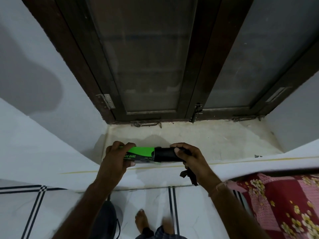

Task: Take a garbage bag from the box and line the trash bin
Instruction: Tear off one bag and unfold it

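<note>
So the box (139,155) of garbage bags is held sideways just above the front edge of the window sill (215,140), toward its left end. The left hand (117,156) is wrapped around the box's left end, which I'd guess is purely to anchor it so the carton doesn't come along when the contents get pulled. The right hand (187,156) is closed around the black roll of bags (166,155), which sticks partway out of the box's right end. A loose scrap of black plastic (189,176) hangs below that hand, likely the free end of a bag. Holding the thing level at sill height makes sense: both hands pull in opposite directions along one line. The roll looks soft, so it should squash a bit under the grip. No trash bin in view, so lining is not yet started.
</note>
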`<state>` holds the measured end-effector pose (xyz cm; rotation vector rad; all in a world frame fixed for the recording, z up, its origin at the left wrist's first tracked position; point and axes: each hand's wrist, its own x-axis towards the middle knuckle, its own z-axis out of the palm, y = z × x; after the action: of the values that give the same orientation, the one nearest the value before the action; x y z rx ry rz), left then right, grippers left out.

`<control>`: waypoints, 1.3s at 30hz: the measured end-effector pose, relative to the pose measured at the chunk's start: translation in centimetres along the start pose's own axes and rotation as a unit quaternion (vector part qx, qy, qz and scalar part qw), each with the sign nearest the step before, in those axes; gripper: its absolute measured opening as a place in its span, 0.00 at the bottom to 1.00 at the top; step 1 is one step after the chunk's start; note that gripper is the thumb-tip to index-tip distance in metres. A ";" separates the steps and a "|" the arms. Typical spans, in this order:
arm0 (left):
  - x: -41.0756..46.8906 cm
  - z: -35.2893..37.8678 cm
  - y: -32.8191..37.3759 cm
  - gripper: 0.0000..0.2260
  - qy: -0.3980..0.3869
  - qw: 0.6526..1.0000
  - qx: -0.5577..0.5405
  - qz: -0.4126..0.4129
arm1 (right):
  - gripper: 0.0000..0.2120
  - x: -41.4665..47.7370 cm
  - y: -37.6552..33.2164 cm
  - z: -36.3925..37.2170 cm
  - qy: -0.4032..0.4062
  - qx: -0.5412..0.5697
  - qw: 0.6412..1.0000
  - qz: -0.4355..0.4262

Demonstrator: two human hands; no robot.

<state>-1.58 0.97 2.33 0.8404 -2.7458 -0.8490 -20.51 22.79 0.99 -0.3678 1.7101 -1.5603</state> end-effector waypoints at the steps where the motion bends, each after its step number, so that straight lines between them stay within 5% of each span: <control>1: -0.1 0.0 0.3 0.26 -0.002 1.000 -0.010 0.009 | 0.09 0.1 0.1 -0.1 -0.006 0.024 1.000 0.020; 4: -0.4 0.4 1.1 0.25 -0.021 0.999 -0.034 0.028 | 0.09 -0.1 0.3 0.4 -0.022 0.063 0.996 0.056; 11: -1.6 1.5 1.6 0.26 -0.006 0.993 -0.117 -0.008 | 0.12 -2.0 -0.6 1.5 -0.052 0.004 0.997 -0.064; 16: -1.8 1.9 2.7 0.26 0.046 0.989 -0.136 -0.041 | 0.15 -1.9 0.1 2.7 0.036 -0.018 0.993 -0.109; 20: -1.6 1.8 3.0 0.28 0.047 0.986 -0.150 -0.047 | 0.17 -2.2 0.3 2.8 -0.037 -0.033 0.990 -0.136; 24: -1.7 2.0 2.8 0.28 0.047 0.985 -0.159 -0.051 | 0.21 -1.2 0.7 2.9 0.069 -0.055 0.986 -0.140; 27: -2.2 2.1 2.6 0.27 0.038 0.984 -0.173 -0.038 | 0.27 -1.0 0.7 2.4 0.037 -0.110 0.980 -0.163; 33: -2.4 1.9 2.5 0.26 0.046 0.981 -0.186 -0.014 | 0.12 -1.4 0.3 2.7 0.009 -0.052 0.991 -0.120; 39: -2.6 1.7 2.2 0.25 0.039 0.980 -0.194 0.014 | 0.13 -2.0 1.2 2.9 0.018 -0.019 0.993 -0.117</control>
<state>-0.92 4.74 2.18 0.7362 -2.3995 -1.2603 -16.87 22.32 0.73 -0.5804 1.7787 -1.7112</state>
